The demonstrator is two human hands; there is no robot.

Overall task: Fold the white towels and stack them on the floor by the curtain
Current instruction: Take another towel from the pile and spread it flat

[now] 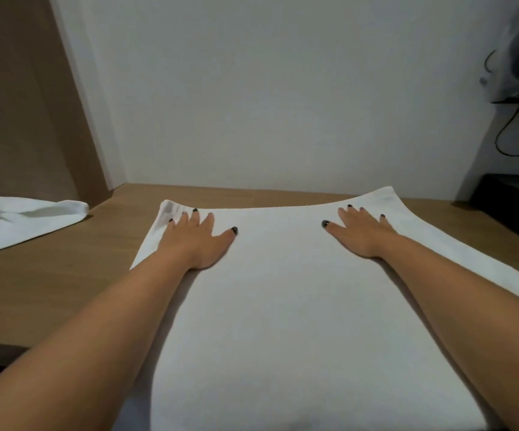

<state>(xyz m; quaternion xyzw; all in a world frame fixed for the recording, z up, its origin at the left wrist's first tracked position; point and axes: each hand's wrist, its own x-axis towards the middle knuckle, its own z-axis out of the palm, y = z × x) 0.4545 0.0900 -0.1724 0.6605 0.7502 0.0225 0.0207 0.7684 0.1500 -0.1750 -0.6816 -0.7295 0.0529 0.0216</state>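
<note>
A white towel lies spread flat on the wooden surface, reaching from the near edge almost to the wall. My left hand presses flat on its far left corner, fingers straight and spread. On the far right part of the towel my right hand lies flat the same way. A second white towel sits loosely bunched at the far left of the surface.
A white wall rises just behind the towel's far edge. A brown wooden panel stands at the left. At the right are a dark object on the surface and black cables hanging on the wall.
</note>
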